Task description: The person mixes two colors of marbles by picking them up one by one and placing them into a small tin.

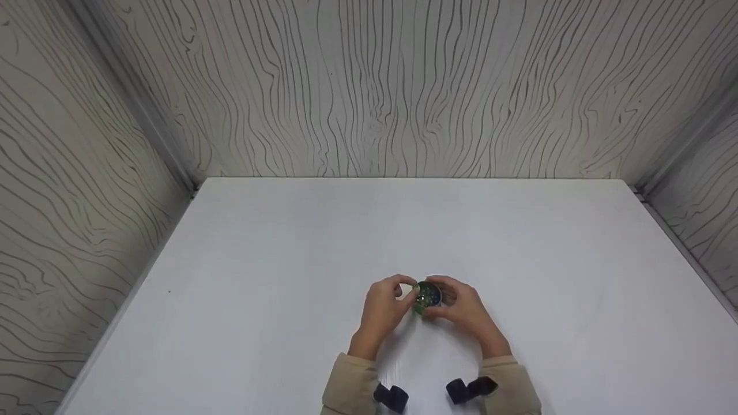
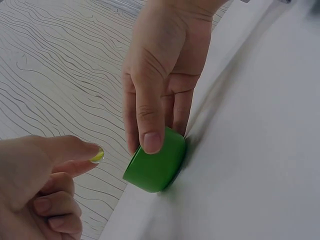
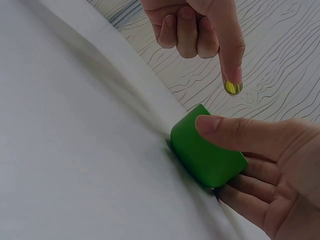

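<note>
My right hand [image 1: 466,306] grips a small green bowl [image 2: 159,172] by its side, thumb on the near wall and fingers round the other side. Low on the white table, the bowl has its mouth facing up. Several small shiny glassy pieces show inside it in the head view. Between thumb and index finger, my left hand [image 1: 380,305] pinches a clear glass marble [image 3: 232,88] with a yellow swirl. That marble is just above the bowl's rim, apart from it in both wrist views. The left hand's other fingers are curled into the palm.
The white table [image 1: 259,259] spreads out around both hands. Walls with a wood-grain line pattern [image 1: 369,86] stand at its back and sides. Each beige sleeve [image 1: 351,383] has a black wrist device [image 1: 392,397] near the table's front.
</note>
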